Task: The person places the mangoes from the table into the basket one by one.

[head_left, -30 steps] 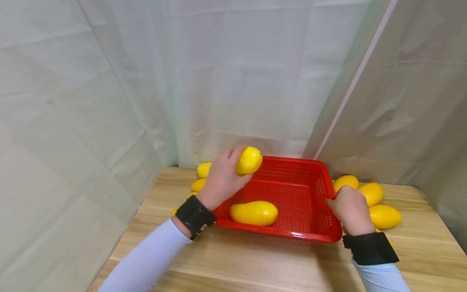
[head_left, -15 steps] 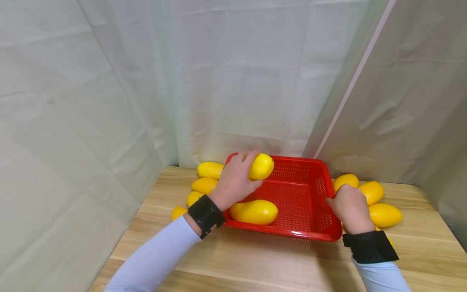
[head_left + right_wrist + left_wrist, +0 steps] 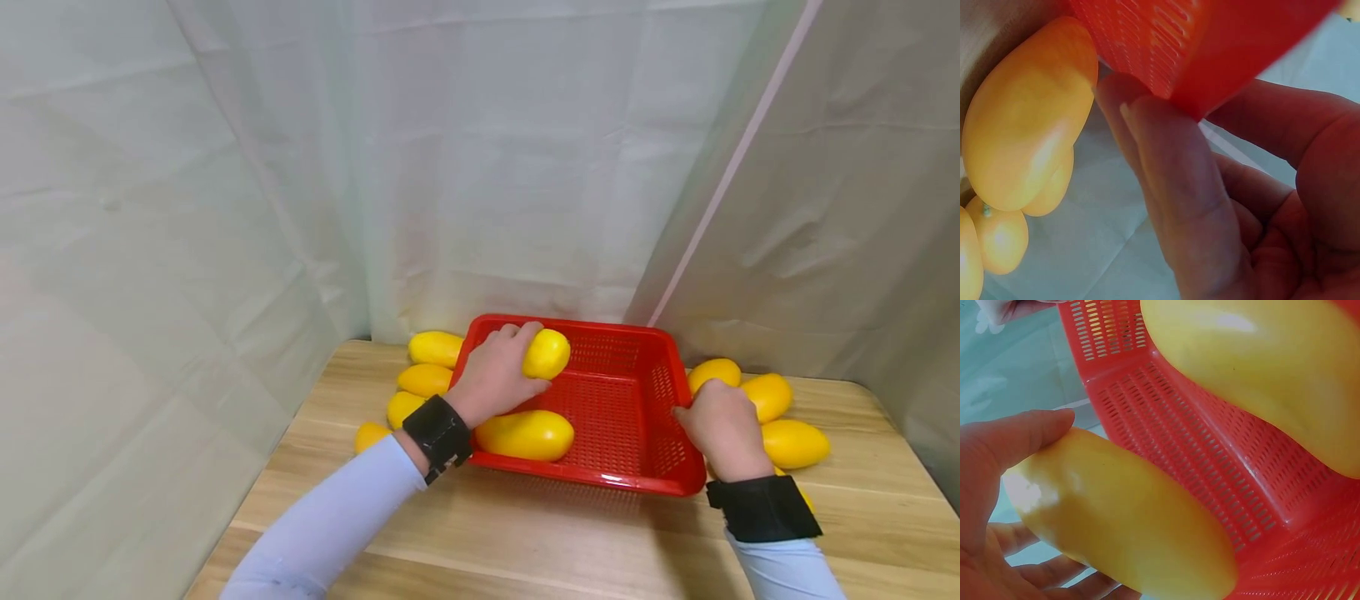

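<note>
My left hand [image 3: 497, 377] grips a yellow mango [image 3: 547, 355] over the left part of the red plastic basket [image 3: 585, 477]. In the left wrist view, the thumb lies on one side of this mango [image 3: 1122, 512] and the fingers curl under the other. Another mango [image 3: 528, 436] lies in the basket along its near wall, partly behind my left wrist. At the basket's right end, my right hand [image 3: 723, 429] pinches the rim. The right wrist view shows its fingers and thumb on either side of the basket's red edge [image 3: 1235, 50].
Several mangoes [image 3: 426, 380] lie in a column left of the basket, partly covered by my left arm. More mangoes [image 3: 795, 444] lie to its right, around my right hand. A wooden table [image 3: 540, 550] carries everything. Pale sheeting [image 3: 510, 167] hangs behind it.
My left hand has moved right and downward with the mango, lower over the basket. The mangoes on the left show more now. My right hand stays on the rim.
</note>
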Demonstrator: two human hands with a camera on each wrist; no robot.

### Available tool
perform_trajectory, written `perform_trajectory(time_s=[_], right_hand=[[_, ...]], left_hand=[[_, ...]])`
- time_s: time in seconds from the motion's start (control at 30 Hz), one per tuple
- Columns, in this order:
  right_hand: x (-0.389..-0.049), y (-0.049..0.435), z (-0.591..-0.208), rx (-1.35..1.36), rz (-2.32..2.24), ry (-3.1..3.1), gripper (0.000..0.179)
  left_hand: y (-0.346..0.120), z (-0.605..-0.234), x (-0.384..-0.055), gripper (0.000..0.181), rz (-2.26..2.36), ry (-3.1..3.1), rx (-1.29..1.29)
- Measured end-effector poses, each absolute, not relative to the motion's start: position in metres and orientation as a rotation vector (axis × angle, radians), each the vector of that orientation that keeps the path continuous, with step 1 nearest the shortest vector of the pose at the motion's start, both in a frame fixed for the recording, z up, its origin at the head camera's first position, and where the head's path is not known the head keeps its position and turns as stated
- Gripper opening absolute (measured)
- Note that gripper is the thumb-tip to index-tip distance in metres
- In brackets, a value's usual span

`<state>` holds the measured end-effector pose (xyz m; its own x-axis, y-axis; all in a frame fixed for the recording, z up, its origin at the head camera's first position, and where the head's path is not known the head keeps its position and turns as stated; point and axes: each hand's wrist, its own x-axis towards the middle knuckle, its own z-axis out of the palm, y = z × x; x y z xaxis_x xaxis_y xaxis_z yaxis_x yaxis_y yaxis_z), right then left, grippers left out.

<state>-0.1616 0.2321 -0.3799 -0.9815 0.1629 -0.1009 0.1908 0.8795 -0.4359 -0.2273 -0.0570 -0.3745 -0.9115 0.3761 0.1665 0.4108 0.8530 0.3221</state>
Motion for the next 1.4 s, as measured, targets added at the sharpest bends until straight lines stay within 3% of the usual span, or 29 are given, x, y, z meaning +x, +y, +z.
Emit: perform_trajectory(time_s=[1.4], right_hand=[[-0.162,0.230,-0.383,0.294,-0.729,2.967,0.028]], left_hand=[[-0.034,-0.388,-0.248,0.080,-0.405,-3.372,-0.467]])
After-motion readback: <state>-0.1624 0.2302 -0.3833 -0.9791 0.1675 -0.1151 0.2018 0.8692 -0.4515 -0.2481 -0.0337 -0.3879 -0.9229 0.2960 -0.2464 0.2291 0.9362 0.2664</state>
